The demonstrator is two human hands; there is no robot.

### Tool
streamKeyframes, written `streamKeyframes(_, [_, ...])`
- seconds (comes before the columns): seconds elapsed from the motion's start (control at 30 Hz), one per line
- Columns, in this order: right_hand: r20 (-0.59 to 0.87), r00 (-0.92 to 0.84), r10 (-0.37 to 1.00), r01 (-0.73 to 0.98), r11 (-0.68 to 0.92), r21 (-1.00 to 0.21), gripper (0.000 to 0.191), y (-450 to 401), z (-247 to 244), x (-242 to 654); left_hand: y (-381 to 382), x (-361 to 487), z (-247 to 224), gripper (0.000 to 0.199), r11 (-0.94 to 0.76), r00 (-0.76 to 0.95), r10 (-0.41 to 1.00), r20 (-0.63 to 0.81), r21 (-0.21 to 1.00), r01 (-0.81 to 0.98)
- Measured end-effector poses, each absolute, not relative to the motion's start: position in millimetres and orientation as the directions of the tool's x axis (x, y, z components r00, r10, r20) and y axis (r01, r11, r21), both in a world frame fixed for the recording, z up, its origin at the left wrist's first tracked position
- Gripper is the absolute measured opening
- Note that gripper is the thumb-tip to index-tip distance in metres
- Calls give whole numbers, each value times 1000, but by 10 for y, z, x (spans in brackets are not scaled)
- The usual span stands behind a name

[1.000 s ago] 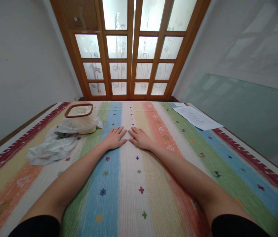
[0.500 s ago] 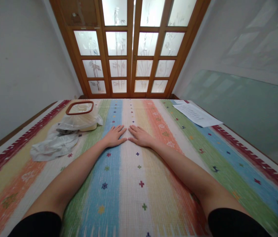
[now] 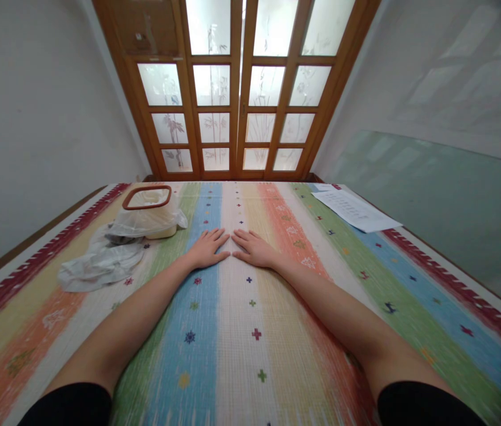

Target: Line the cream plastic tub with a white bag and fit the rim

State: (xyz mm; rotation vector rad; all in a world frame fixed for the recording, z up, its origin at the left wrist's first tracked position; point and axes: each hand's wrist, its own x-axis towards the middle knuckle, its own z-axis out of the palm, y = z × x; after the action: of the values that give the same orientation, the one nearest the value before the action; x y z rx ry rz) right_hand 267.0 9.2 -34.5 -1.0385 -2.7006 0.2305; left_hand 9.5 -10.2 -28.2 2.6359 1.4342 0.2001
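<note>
My left hand lies palm down on the striped tablecloth, its fingers stretched out and holding nothing. Close beside it, my right hand rests flat in the same way, also with nothing in it. The fingertips of both hands point towards each other, with a very narrow gap over the pale middle stripe. Nearest to my left hand is a small bin with a brown rim and a whitish plastic bag liner, standing to the left and farther back.
A crumpled translucent plastic bag lies in front of the bin at the left. Printed white sheets lie near the table's right edge. Beyond the table's far edge stand wooden doors with frosted panes, between two pale walls.
The whole view has shifted slightly, so the scene sits a little lower in the picture. Both hands remain flat in the same place on the cloth.
</note>
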Motion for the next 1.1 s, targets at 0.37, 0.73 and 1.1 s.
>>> streamKeyframes(0.37, [188, -689, 700, 650, 711, -268, 67, 54, -349, 2635, -133, 63, -288, 72, -545, 544, 837, 62, 188, 817])
streamKeyframes(0.73, [194, -682, 705, 656, 707, -264, 65, 27, -336, 2617, -119, 53, -302, 71, -551, 550, 833, 66, 194, 812])
streamKeyframes(1.1, [210, -677, 706, 652, 707, -274, 62, 48, -356, 2608, -103, 71, -328, 69, -546, 540, 837, 87, 186, 817])
